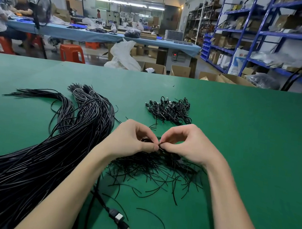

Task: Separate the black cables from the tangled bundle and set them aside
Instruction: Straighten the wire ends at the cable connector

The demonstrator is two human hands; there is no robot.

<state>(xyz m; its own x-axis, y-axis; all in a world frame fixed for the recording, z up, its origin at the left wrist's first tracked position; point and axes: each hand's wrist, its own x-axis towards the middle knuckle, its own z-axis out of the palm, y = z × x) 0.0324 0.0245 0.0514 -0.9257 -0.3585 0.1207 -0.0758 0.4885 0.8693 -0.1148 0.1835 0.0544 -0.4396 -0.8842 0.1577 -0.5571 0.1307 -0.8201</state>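
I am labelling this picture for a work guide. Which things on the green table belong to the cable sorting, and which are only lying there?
Part of the job:
- left hand and right hand, pinching a thin black cable
- large bundle of long black cables
- heap of small coiled black cables

Lying about:
- loose short black ties
- black USB plugs
- green table

No legible text showing anywhere; box and bag markings at frame centre are reading too blurred.
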